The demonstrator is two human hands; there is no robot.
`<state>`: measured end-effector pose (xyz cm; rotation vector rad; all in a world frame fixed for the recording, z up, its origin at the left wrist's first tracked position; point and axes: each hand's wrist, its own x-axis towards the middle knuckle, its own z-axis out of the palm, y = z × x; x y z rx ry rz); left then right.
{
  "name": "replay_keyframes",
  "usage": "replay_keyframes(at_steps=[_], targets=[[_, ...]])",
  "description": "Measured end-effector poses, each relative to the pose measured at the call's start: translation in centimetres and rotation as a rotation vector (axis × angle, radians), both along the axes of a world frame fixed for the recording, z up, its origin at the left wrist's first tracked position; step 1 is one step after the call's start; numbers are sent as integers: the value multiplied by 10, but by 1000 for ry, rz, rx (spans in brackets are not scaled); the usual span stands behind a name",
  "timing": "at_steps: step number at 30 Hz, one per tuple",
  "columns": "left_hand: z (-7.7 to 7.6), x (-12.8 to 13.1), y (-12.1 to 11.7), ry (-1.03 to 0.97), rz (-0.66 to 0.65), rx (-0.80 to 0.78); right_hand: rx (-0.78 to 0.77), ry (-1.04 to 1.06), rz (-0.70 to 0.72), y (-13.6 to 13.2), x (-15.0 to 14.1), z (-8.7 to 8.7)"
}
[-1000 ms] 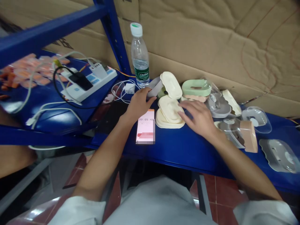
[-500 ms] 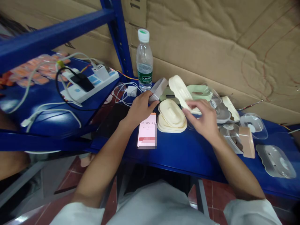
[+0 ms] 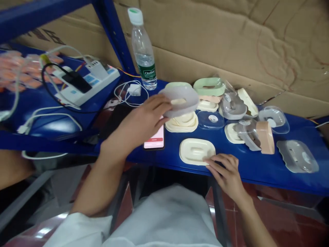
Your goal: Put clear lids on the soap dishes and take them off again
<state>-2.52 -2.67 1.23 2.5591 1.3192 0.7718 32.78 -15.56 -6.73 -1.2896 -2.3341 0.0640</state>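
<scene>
My left hand [image 3: 144,121] grips the near left edge of a grey plastic tray-like piece [image 3: 189,97] with an oval opening, held tilted above a stack of cream pieces [image 3: 181,127]. At the front edge of the blue table, my right hand [image 3: 226,171] pinches the lower right rim of a cream oval plate [image 3: 187,156] with a raised middle. That plate lies flat or nearly so. Partly under my left forearm and hand is a lit phone [image 3: 154,142]. Behind the grey piece shows a pale green piece [image 3: 177,85].
A water bottle [image 3: 145,58] stands at the back beside a white charger [image 3: 135,90]. On the left are a power strip [image 3: 79,94] with cables and orange packed pieces [image 3: 19,70]. Clear covers [image 3: 298,156] and a green tray [image 3: 209,90] lie right. A blue frame post [image 3: 113,32] rises left.
My right hand took hold of an upper cream plate and brought it to the table's front edge. My left hand lifted the grey piece and moved it right, over the cream stack.
</scene>
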Motion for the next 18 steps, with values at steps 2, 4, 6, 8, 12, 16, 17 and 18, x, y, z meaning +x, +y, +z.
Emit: replay_keyframes(at_steps=[2,4,6,8,12,16,17,18], targets=[[-4,5,-29,-17,-60,16,-26,20,18,5,-2,-1],[-13,12,-55,-43,-105,18,-55,40,30,8,-3,0],[-24,19,-74,-61,-181,-22,-56,73,16,8,-2,1],[-34,28,-87,-66,-249,-47,-17,144,-33,6,1,1],[-48,45,-94,-29,-328,-95,28,232,-71,2,8,-1],[-54,52,-92,-33,-330,-122,-79,102,-1,5,10,-2],[-55,52,-92,-31,-325,-121,-94,85,15,6,9,-2],[-56,53,-92,-27,-320,-115,-98,84,31,8,9,-1]])
